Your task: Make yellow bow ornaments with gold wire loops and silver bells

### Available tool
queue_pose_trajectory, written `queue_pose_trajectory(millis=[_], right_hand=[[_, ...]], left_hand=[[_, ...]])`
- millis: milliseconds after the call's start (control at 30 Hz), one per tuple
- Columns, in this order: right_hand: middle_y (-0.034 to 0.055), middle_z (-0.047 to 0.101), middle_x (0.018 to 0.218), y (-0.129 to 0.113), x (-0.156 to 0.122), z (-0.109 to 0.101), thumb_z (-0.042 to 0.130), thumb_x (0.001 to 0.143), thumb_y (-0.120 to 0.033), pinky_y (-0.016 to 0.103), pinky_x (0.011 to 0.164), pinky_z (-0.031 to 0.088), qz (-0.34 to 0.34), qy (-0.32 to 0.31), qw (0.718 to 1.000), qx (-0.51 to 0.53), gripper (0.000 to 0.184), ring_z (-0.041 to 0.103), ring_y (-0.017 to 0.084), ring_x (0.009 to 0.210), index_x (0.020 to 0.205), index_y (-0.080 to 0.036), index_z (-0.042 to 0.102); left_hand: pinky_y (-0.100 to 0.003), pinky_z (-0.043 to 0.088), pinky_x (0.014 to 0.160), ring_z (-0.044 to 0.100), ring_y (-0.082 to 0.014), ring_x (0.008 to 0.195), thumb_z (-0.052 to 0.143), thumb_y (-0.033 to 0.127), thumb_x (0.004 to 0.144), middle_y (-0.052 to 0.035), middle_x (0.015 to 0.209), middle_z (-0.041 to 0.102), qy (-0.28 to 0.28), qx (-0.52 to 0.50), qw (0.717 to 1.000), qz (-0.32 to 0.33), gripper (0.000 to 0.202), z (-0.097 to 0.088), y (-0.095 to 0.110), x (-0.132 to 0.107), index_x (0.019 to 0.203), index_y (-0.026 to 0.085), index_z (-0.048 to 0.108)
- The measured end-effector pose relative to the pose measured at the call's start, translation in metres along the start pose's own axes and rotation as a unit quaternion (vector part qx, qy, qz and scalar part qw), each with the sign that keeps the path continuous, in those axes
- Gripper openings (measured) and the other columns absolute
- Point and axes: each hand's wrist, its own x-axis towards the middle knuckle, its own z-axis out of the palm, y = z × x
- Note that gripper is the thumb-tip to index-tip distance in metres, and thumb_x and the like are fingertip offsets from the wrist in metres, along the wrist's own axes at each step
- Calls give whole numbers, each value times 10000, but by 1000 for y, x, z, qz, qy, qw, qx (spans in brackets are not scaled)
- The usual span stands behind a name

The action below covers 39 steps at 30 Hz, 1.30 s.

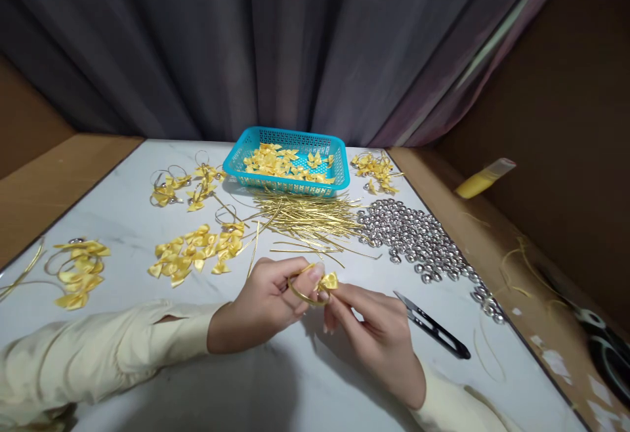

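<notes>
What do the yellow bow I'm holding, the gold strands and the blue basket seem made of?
Yellow bow: probably satin ribbon, given its smooth sheen and folds. Gold strands: shiny metallic finish, glinting along their length; wire or coated cord, unclear which. Blue basket: likely molded plastic, glossy, with evenly perforated walls.

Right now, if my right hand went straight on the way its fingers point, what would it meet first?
The yellow bow at its fingertips, then probably your left hand, though depth there is hard to judge.

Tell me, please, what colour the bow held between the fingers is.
The bow is shiny yellow, seen in the head view.
</notes>
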Motion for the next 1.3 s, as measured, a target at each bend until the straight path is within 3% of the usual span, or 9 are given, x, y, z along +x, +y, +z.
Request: queue_pose_trajectory(millis=[100,500,833,967,1300], right_hand=[[-22,540,498,-2,-1,-1,477,860,-74,204,460,430,-4,-11,1000,-17,208,490,83,437,714,-138,611],[-9,541,515,-1,-5,1,453,860,-62,214,442,425,-42,-1,998,-49,190,477,89,437,809,-130,623],[25,640,641,2,-2,-2,525,842,-101,197,486,471,-6,-6,1000,-20,107,557,95,497,888,-132,616],[34,622,617,2,-2,-6,460,857,-80,210,469,462,-40,-28,998,-28,161,537,99,485,876,-122,614],[-17,481,511,-1,-7,-3,413,873,-69,217,445,408,-38,-37,997,-56,217,443,85,433,756,-133,584]], left_hand=[[-163,226,350,262,-37,366,418,310,901,86,442,288,9,42,999,11,361,-1,-1,0,571,161,421],[-170,235,386,273,-52,418,410,267,876,71,457,292,27,178,982,61,375,-1,2,-1,519,172,346],[-167,192,336,241,-43,371,478,310,845,89,430,255,21,-25,999,-17,358,-1,5,4,541,184,339],[-167,194,328,263,-40,358,496,310,833,86,423,278,21,-33,999,-25,362,-1,8,4,529,183,346],[-162,200,323,246,-29,337,440,357,889,89,407,295,5,0,1000,-3,410,0,6,2,537,180,326]])
